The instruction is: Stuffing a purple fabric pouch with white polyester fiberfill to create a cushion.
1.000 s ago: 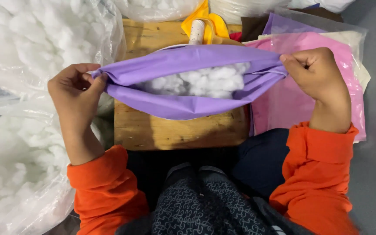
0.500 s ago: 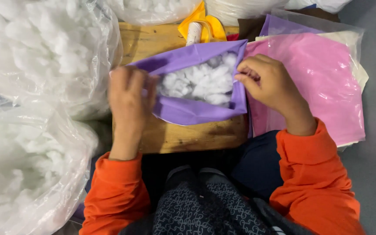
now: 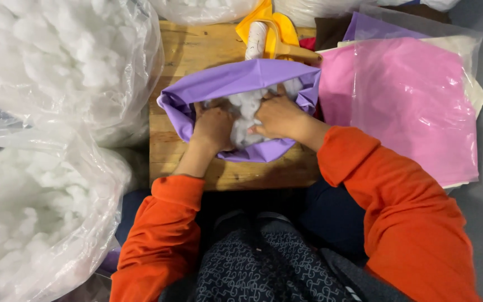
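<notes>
Your left hand [image 3: 213,127] and right hand [image 3: 278,116] have left the purple cover's [image 3: 236,81] edges; fingers now press, curled, into white stuffing [image 3: 247,106] inside.

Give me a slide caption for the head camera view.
Both hands, left and right, press white stuffing into a purple fabric cover on a wooden board.

One view only, from a camera on the person's head; it looks steeply down and slightly forward, close over the lap and orange sleeves; the wooden board [image 3: 180,162] sits mid-frame, just beyond the knees; clear bags of stuffing [image 3: 57,61] fill the left edge; pink sheets [image 3: 409,106] the right; no second view shares the scene.
</notes>
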